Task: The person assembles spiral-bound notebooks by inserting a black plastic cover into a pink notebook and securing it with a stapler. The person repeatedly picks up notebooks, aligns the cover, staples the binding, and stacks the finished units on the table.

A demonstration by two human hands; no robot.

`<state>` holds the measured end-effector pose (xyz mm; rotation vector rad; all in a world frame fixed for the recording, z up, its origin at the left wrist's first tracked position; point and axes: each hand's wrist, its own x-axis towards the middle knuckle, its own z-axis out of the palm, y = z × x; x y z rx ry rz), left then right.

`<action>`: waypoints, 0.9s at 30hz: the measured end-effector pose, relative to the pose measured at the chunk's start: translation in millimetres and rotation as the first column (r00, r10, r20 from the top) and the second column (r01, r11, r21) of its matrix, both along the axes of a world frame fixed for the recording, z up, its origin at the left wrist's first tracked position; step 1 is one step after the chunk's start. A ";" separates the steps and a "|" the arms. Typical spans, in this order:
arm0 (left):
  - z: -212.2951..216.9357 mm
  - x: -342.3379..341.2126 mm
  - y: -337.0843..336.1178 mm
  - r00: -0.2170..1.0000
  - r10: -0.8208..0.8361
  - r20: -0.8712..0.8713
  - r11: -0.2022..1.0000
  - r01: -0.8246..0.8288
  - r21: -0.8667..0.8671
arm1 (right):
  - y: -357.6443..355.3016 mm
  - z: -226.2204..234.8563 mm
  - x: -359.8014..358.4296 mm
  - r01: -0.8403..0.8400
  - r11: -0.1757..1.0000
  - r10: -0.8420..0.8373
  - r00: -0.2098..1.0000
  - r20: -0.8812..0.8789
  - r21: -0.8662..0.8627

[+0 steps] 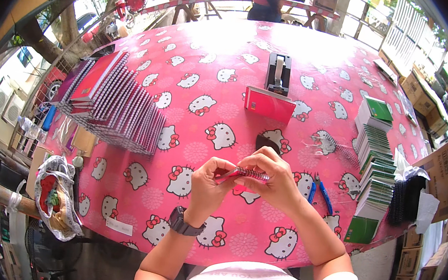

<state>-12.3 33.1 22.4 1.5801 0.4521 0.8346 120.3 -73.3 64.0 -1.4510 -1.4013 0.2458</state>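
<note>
Both my hands meet over the near middle of the table (197, 78), a round-looking top under a pink cloth printed with white cartoon cats. My left hand (210, 184), a dark wristwatch (183, 222) on its wrist, is closed around the left end of a small red spiral-bound notebook (239, 174). My right hand (274, 180) pinches the same notebook from above, at its wire coil, fingers curled shut. The notebook is held just above the cloth, edge-on to me.

Beyond the notebook: a dark oval object, partly hidden by my fingers, kind uncertain. Farther beyond it, a red booklet (269, 105), and behind that a black tape dispenser (278, 72).
Left of the notebook, well apart: a long fanned row of spiral notebooks (121, 111).
Right of the notebook: blue-handled pliers (320, 192) just beside my right forearm; past them, stacks of green-covered pads (375, 165) running along the table's right edge.

Room: outdoors, daylight. Cardboard boxes (431, 171) beyond the pads. A person stands at a second table beyond the tape dispenser. Trees and a red fan lie past the fanned row.
</note>
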 end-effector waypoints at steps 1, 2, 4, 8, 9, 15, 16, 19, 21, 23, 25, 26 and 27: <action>3.9 -1.0 -0.2 1.000 -0.008 -0.011 1.000 0.008 0.008 | 0.6 -0.5 -0.3 0.001 1.000 -0.001 1.000 -0.008 0.012; 6.3 -1.4 -0.2 1.000 -0.017 -0.001 1.000 0.017 0.017 | 0.9 -0.7 -0.6 0.003 1.000 -0.003 1.000 -0.016 0.025; 10.0 -2.3 0.3 0.999 -0.031 0.020 0.999 0.030 0.038 | 1.1 1.4 -2.4 -0.010 0.998 0.009 1.000 0.019 0.057; 12.4 -3.4 1.2 0.998 -0.045 0.034 0.989 0.040 0.144 | -2.1 3.1 -3.3 -0.019 0.999 0.018 1.000 0.006 0.051; 11.4 -3.0 1.0 0.998 -0.043 0.045 0.987 0.036 0.157 | -2.2 1.9 -3.0 -0.017 0.998 0.016 1.000 0.009 0.063; 15.3 -5.1 3.0 0.998 -0.066 -0.003 0.984 0.065 0.166 | -2.2 3.4 0.0 -0.035 0.996 0.026 0.994 0.105 0.081; 14.2 -6.8 5.5 0.997 -0.070 -0.028 0.984 0.074 0.163 | -1.6 3.4 -0.7 -0.057 0.995 0.049 0.994 0.097 0.078; 12.4 -6.4 7.2 0.996 -0.089 0.004 0.995 0.089 0.048 | -0.7 5.7 -3.9 -0.060 0.995 0.050 0.991 0.125 0.077; 11.4 -4.7 7.9 0.996 -0.087 0.022 0.996 0.087 0.030 | -0.5 7.8 -4.6 -0.053 0.996 0.042 0.987 0.155 0.066; 17.8 -3.6 5.0 0.999 -0.034 -0.004 0.991 0.034 0.128 | 1.5 7.9 -5.9 -0.061 0.997 0.053 0.988 0.142 0.055; 31.0 -8.8 11.2 0.999 0.027 -0.043 0.929 -0.010 0.371 | 2.1 7.1 -0.5 -0.082 0.996 0.076 0.978 0.193 0.023; 39.5 -11.6 16.3 0.996 0.061 -0.060 0.875 -0.024 0.483 | 5.5 10.7 -0.5 -0.007 0.996 -0.014 0.973 0.229 0.092; 56.8 -21.8 29.2 0.986 0.141 -0.085 0.831 -0.071 0.551 | 6.8 18.7 -2.1 0.067 0.984 -0.108 0.962 0.253 0.164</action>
